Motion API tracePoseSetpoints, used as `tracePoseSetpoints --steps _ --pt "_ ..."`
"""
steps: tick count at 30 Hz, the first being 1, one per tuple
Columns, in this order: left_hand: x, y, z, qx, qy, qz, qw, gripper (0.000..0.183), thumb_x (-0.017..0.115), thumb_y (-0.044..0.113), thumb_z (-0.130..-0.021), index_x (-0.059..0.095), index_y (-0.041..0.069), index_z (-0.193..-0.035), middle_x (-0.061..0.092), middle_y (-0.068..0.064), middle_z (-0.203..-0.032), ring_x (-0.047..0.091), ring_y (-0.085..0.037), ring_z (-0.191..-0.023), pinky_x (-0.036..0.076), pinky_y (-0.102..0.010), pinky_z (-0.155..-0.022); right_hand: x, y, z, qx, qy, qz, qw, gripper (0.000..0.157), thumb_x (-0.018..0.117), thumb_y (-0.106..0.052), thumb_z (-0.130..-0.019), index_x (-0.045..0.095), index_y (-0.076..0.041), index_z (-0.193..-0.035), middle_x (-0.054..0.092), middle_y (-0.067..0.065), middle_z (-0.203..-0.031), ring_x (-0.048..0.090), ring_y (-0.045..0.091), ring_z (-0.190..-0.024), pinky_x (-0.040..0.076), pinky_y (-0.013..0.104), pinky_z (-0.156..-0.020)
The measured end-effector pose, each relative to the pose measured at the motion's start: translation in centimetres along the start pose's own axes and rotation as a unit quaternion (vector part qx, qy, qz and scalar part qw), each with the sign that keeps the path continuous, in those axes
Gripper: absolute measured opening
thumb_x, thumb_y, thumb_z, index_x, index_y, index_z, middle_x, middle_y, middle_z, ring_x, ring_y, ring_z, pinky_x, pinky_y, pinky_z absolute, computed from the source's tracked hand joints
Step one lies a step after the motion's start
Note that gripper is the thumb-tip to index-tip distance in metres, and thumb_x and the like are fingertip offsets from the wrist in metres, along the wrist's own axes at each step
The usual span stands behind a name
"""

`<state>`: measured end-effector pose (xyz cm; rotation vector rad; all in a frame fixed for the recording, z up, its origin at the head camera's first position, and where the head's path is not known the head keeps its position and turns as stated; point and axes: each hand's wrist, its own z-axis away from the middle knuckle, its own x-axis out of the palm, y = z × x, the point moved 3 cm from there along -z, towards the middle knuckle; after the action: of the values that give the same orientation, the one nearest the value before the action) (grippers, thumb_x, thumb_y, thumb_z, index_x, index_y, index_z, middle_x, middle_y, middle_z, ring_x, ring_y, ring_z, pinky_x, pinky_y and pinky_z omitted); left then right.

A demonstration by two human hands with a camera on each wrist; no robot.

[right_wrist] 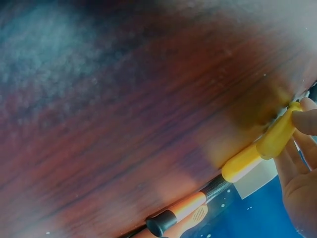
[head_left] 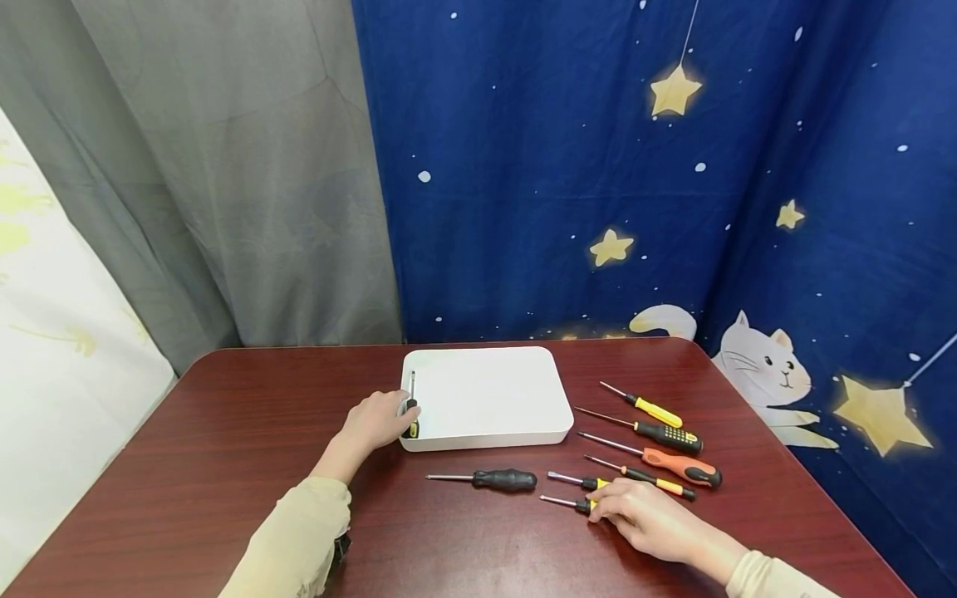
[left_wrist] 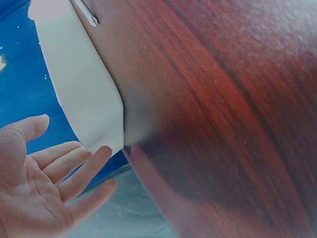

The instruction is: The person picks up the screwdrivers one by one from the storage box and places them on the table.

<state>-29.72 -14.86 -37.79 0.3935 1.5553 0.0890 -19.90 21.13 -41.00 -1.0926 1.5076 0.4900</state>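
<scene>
A white flat rectangular box lies at the back middle of the table. On its left end rests a screwdriver with a black and yellow handle. My left hand is at that left edge, its thumb beside the screwdriver's handle; in the left wrist view its fingers are spread and relaxed near the box corner. At the right front, my right hand pinches the yellow handle of a short screwdriver between thumb and fingers. Its shaft points left. Just behind it lies another yellow-handled screwdriver.
A black screwdriver lies in front of the box. Right of the box, several more screwdrivers lie in a row, among them a yellow one, a black one and an orange one. Curtains hang behind the table.
</scene>
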Motion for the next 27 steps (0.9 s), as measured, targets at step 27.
tracePoseSetpoints --steps 27 --pt "-0.07 0.01 0.11 0.003 -0.001 0.0 1.0 0.041 0.052 0.031 -0.085 0.057 0.002 -0.112 0.06 -0.015 -0.095 0.056 -0.027 -0.082 0.043 -0.045 -0.064 -0.7 -0.13 -0.51 -0.039 0.063 0.03 0.997 0.023 0.068 -0.001 -0.07 0.066 -0.018 -0.086 0.06 -0.004 -0.096 0.056 0.009 -0.09 0.044 0.035 -0.075"
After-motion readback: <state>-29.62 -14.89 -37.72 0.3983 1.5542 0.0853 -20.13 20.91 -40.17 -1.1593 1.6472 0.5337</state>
